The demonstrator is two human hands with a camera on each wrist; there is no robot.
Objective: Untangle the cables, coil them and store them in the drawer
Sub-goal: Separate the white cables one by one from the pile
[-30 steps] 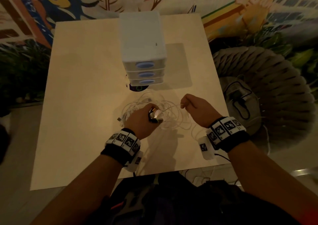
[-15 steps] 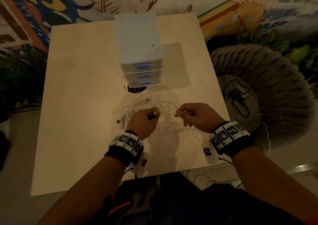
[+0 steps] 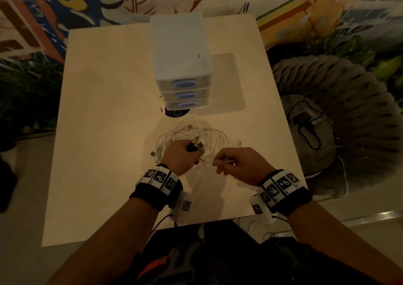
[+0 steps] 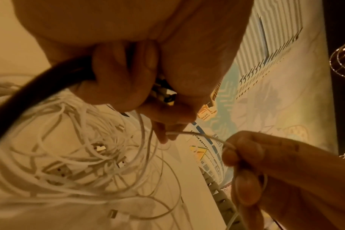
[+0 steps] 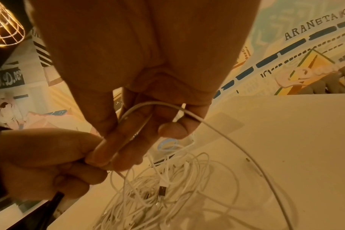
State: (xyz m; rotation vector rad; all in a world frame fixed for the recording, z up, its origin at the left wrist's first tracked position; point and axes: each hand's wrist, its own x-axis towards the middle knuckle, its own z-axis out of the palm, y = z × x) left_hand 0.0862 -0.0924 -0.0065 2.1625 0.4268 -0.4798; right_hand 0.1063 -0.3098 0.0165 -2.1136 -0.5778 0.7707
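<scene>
While the white cables (image 3: 192, 136) are lying in a messy pile on the bench (image 3: 104, 132), just in front of the drawer box (image 3: 181, 62), the person is working at the near side of that pile. The left hand (image 3: 181, 156) is curling its fingers (image 4: 116, 80) tightly around a black cable (image 4: 29, 84) with a shiny gold plug (image 3: 195, 142). The plug is poking out of the fist toward the drawer box. The right hand (image 3: 237, 165) is sitting just to the right of the left hand, and the two are nearly touching. Its fingers (image 5: 112, 149) are pinching one thin white cable (image 5: 217, 129), which is bending away to the right and looping down toward the pile. Small silver plugs (image 5: 162, 190) are showing in the pile. All three drawers (image 3: 185, 95) of the box are staying closed.
</scene>
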